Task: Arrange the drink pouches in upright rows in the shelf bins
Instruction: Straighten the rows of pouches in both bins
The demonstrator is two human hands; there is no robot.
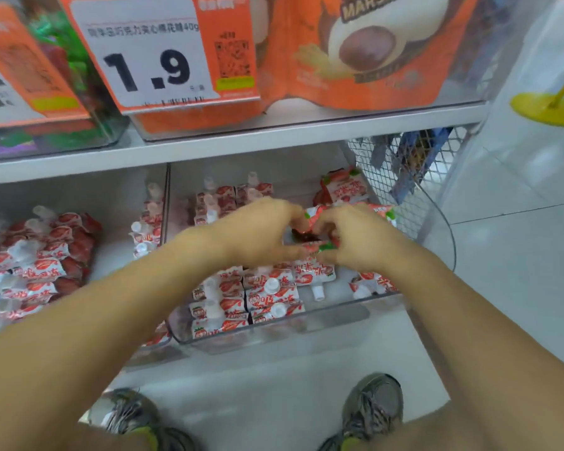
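Red-and-white pouch [313, 219] pinched by left hand [258, 232] and right hand [355, 239]; clear bin [339, 307] half-filled

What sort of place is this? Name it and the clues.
Probably a shop's snack aisle: a price tag reading 1.9 on a clear bin, marshmallow bags above, and bins of identical drink pouches.

Red-and-white pouches [274, 292], orange tag [157, 50]

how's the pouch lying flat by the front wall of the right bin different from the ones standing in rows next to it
The flat pouch lies on its back, white cap pointing toward the front wall; the upright rows stand packed together, caps up. It sits alone on bare bin floor; they touch one another. Both carry the same red strawberry print.
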